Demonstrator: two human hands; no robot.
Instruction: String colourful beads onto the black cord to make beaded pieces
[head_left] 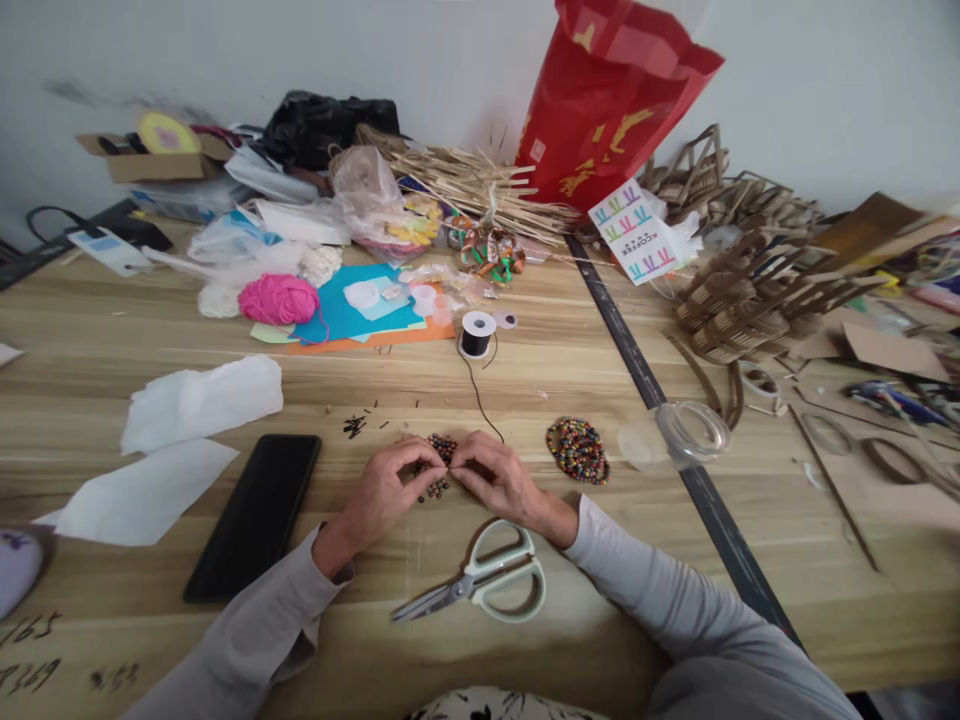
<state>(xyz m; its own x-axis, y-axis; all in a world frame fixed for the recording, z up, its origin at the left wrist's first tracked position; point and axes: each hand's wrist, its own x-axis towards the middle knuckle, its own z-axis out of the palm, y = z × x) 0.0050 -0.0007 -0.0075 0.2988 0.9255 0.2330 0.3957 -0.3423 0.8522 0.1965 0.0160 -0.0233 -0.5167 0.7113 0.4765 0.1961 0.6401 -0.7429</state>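
Over a small heap of dark and coloured beads (441, 447), my left hand (381, 488) and my right hand (496, 478) meet fingertip to fingertip. Both are closed in a pinch. A thin black cord (475, 390) runs from a white spool (478, 334) down to my right hand, which pinches it. What the left fingertips hold is too small to make out. Scissors with pale green handles (504, 575) lie just below the hands, blades pointing left. To the right rests a coiled string of multicoloured beads (577, 450). Short black pieces (355, 426) are scattered left of the heap.
A black phone (253, 518) and white paper sheets (202, 400) lie at left. Pink yarn (278, 300), coloured paper and plastic bags crowd the back. A red bag (611, 100) stands behind. Clear round containers (691, 432) and small woven baskets (739, 310) are at right.
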